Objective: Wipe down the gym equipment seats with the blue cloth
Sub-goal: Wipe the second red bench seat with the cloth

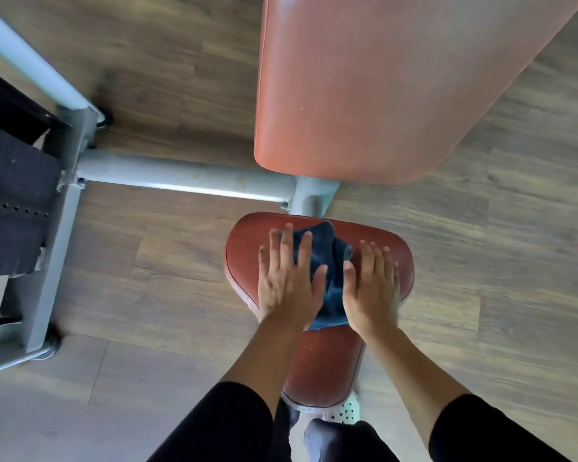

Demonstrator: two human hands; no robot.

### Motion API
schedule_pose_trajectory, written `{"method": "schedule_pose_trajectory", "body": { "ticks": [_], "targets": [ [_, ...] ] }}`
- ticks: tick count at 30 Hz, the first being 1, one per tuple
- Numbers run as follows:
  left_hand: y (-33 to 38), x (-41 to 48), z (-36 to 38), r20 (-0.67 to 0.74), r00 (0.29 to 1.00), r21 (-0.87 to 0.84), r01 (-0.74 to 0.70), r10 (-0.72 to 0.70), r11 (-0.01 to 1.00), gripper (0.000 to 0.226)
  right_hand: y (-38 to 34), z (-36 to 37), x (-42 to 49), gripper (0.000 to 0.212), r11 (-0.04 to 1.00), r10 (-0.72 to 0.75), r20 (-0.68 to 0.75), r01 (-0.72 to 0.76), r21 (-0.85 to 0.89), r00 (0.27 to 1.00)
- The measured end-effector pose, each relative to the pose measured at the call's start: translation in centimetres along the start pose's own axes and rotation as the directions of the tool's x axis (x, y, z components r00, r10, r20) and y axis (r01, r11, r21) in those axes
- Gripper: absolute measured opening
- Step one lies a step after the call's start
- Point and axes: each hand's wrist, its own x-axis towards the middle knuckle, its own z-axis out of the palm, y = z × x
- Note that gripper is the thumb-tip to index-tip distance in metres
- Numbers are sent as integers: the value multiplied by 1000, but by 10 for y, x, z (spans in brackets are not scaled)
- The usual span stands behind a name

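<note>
A reddish-brown padded seat (244, 248) of a gym machine lies below me, wide at the far end and narrow toward my legs. A crumpled blue cloth (331, 261) rests on its wide part. My left hand (287, 281) lies flat with fingers spread, pressing the cloth's left side onto the seat. My right hand (371, 288) lies flat beside it, its thumb edge on the cloth's right side and its fingers on the bare seat. Neither hand grips the cloth. A larger orange-red backrest pad (364, 88) stands beyond the seat.
Grey steel frame tubes (187, 176) run left from under the pad to an upright post (57, 235). Black weight stack parts (10, 201) sit at the far left. Wood-look flooring surrounds the machine. My spotted shoe (347, 410) shows under the seat's near tip.
</note>
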Motion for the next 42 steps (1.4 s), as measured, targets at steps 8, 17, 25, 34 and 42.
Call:
{"method": "schedule_pose_trajectory", "body": {
  "ticks": [8, 17, 25, 34, 42],
  "targets": [
    [11, -1, 29, 78, 996, 65, -56, 51, 996, 57, 35, 14, 14, 70, 976, -205, 170, 214, -37, 964],
    [15, 16, 36, 2, 998, 67, -69, 69, 995, 59, 46, 22, 20, 68, 953, -299, 96, 303, -31, 949],
    [0, 4, 38, -78, 987, 30, -142, 144, 989, 51, 45, 31, 30, 72, 940, -333, 24, 334, -70, 942],
    [-4, 46, 38, 6, 985, 38, -171, 171, 985, 40, 43, 33, 40, 73, 930, -355, -1, 353, -104, 935],
    [-38, -3, 37, -185, 970, -147, -187, 159, 971, 56, 47, 34, 40, 56, 925, -373, 2, 372, -80, 928]
  ]
}}
